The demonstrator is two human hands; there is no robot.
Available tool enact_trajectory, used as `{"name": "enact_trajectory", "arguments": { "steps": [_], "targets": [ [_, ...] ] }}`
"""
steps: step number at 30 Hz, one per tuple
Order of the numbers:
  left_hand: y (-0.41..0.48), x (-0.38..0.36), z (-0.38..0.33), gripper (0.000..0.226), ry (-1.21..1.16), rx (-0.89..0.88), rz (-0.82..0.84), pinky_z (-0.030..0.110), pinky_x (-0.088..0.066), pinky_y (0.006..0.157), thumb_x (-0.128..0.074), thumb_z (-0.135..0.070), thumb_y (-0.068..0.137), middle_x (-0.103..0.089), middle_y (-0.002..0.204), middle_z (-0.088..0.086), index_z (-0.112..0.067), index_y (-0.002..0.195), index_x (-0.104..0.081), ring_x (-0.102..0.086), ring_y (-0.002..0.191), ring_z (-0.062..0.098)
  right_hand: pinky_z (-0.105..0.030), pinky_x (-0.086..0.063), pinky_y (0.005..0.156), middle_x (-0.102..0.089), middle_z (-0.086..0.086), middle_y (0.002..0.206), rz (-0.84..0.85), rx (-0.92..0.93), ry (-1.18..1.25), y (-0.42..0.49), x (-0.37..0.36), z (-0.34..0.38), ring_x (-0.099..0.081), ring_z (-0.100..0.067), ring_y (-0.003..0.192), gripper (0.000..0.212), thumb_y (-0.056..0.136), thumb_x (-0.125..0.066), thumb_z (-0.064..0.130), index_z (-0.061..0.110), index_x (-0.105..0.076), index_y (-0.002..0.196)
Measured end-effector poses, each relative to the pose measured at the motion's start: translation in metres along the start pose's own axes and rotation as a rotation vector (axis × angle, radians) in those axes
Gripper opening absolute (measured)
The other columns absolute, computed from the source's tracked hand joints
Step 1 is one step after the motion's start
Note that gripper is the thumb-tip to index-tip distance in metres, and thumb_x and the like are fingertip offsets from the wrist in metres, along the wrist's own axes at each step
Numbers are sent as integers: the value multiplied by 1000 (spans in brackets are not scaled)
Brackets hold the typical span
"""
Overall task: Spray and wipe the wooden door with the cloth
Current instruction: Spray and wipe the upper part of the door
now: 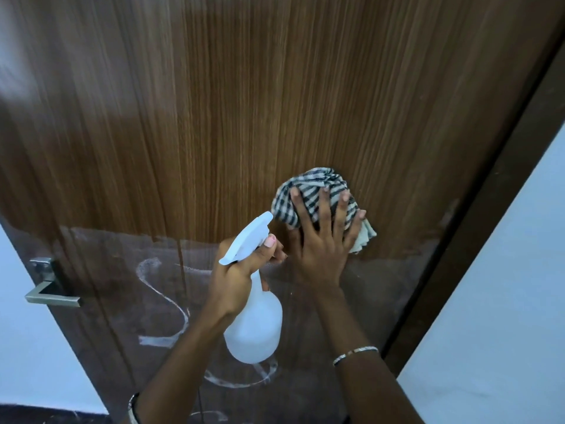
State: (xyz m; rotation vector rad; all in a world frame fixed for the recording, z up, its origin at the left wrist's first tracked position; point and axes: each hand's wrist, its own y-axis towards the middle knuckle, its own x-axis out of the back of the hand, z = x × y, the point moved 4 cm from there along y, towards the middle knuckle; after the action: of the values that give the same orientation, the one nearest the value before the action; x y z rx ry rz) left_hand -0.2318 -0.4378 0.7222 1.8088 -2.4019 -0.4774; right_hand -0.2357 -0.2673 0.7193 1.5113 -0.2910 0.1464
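The wooden door (244, 102) fills the view, brown with vertical grain. Its upper part looks wiped; the lower part is dull, with white curved smears (171, 301). My right hand (321, 240) presses a crumpled black-and-white checked cloth (312, 191) flat against the door, fingers spread and straight. My left hand (241, 276) grips the neck of a white spray bottle (253, 325), thumb on the head, nozzle pointing up and to the right towards the door beside the cloth.
A metal lever handle (52, 292) sticks out at the door's left edge. A dark door frame (489, 209) runs diagonally on the right, with a pale wall (504, 316) beyond it. Another pale wall (30, 332) lies at the lower left.
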Motion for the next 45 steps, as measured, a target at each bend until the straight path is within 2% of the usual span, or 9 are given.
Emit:
{"name": "enact_trajectory", "arguments": {
  "steps": [3,7,10,18,21,28,34,39,45],
  "targets": [
    [-1,-11,-2,43,-19,-5,55,30,-53,58,-64,-44,84,-75,93,8,-6,106,-69,-72,93,27,-71,-3,123,-12,1,173,-25,-153,-28,-25,15,-73,-4,-33,160,55,108,-38,52,40,-27,161],
    [-1,-25,-3,40,-17,18,89,27,-54,60,-64,-43,82,-75,91,4,-10,104,-68,-72,92,24,-74,-13,119,-17,-14,172,-88,-460,-37,-50,35,-133,-10,-46,157,56,111,-34,45,38,-19,165],
    [0,-34,-2,34,-28,10,116,26,-54,59,-62,-41,83,-75,89,4,-12,99,-69,-73,90,24,-69,-13,122,-17,-16,171,-64,-398,-49,-31,39,-131,-8,-49,157,55,112,-34,45,38,-19,164],
    [3,-48,-2,32,-30,-10,137,24,-55,57,-62,-40,83,-75,88,2,-13,98,-69,-73,90,22,-60,-21,123,-32,-15,167,-279,-200,-145,152,85,-141,-24,-45,155,51,112,-33,46,30,-39,160],
    [3,-52,3,35,-51,-12,138,25,-55,57,-62,-40,82,-75,89,4,-10,100,-69,-73,90,23,-61,-20,123,-29,-15,168,-247,-187,-135,127,79,-140,-21,-44,156,51,112,-36,45,29,-37,160],
    [0,-58,9,40,-51,7,197,24,-55,57,-63,-41,81,-75,90,5,-8,103,-67,-72,92,26,-74,-17,118,1,0,175,82,-237,-72,-77,35,-143,-3,-41,159,58,110,-29,53,41,-14,165],
    [-1,-58,1,40,-23,5,196,25,-55,59,-62,-42,80,-75,89,4,-8,101,-68,-72,91,24,-68,-17,121,-23,-12,171,-84,-153,-96,64,64,-141,-15,-44,157,53,111,-33,51,32,-36,160],
    [-6,-59,6,38,-10,19,180,24,-55,60,-61,-42,81,-76,89,3,-10,101,-68,-72,91,22,-61,-19,123,-32,-11,168,-242,-176,-148,178,90,-140,-23,-40,156,52,111,-33,51,32,-38,160],
    [-15,-53,26,40,-25,64,169,23,-55,60,-64,-39,79,-76,89,5,-7,102,-68,-73,90,24,-68,-18,121,-24,-12,170,-87,-198,-104,22,55,-138,-14,-42,158,53,111,-38,47,30,-35,161]
  ]
}}
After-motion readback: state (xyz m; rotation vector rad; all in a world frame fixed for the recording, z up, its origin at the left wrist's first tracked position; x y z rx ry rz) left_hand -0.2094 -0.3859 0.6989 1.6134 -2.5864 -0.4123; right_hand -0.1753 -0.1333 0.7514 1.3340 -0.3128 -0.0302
